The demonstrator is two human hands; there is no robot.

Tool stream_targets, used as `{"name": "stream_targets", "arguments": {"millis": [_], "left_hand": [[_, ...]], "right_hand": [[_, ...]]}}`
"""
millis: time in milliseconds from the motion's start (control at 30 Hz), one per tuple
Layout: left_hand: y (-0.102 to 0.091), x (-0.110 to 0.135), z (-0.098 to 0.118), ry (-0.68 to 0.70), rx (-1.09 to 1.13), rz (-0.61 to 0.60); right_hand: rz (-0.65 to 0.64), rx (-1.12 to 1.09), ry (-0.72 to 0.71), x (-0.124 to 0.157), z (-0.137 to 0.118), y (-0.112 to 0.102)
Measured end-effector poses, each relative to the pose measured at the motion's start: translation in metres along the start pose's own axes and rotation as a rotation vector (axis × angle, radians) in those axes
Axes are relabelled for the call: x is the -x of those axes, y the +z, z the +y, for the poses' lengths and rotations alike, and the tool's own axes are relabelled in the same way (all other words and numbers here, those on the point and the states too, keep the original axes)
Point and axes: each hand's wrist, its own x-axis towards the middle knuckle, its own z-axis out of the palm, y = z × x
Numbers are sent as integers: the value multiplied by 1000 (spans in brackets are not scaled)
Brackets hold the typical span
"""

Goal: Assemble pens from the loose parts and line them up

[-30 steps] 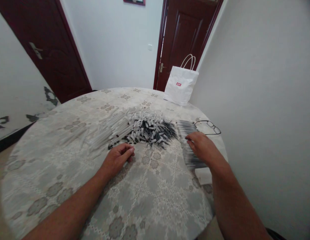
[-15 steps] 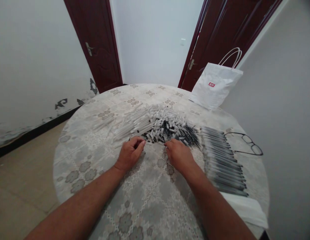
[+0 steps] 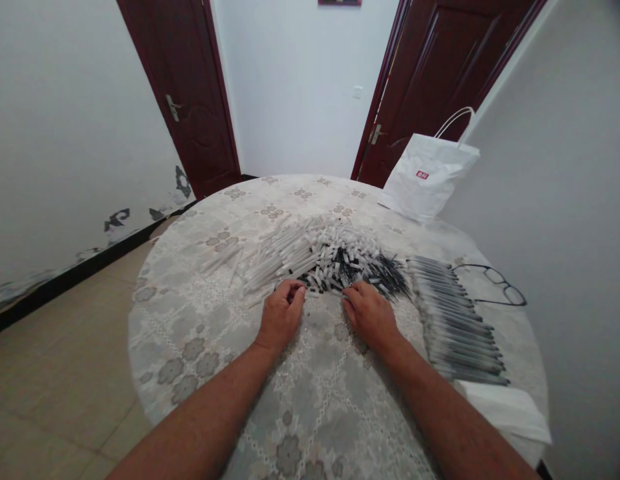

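Observation:
A heap of pen parts lies mid-table: white barrels (image 3: 283, 253) on the left, small caps (image 3: 335, 257) in the middle, thin black refills (image 3: 387, 270) on the right. My left hand (image 3: 283, 315) rests at the heap's near edge with its fingers curled together over small pieces. My right hand (image 3: 370, 315) sits beside it, its fingers bent down into the caps and its fingertips hidden. What either hand holds does not show. A neat row of assembled pens (image 3: 455, 313) lies to the right of my right hand.
The round table (image 3: 190, 313) has a lace-patterned cloth. A pair of glasses (image 3: 495, 283) lies at the right edge and a white paper bag (image 3: 427, 177) stands at the back right. White paper (image 3: 505, 407) lies under the pen row. Two dark doors stand behind, with floor to the left.
My right hand left the row of assembled pens and came leftward to the heap's near edge beside my left hand. The left hand stayed at the heap. The view swung left.

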Motion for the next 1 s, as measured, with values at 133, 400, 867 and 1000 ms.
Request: {"name": "stream_targets", "arguments": {"millis": [133, 400, 867, 1000], "left_hand": [[-6, -1, -2, 42, -26, 47], [-47, -19, -1, 89, -152, 316], [-82, -27, -3, 65, -404, 51], [-67, -26, 8, 136, -590, -95]], "right_hand": [[1, 29, -11, -2, 1, 5], [78, -4, -33, 0, 3, 14], [238, -98, -26, -6, 18, 12], [154, -71, -25, -10, 19, 5]]}}
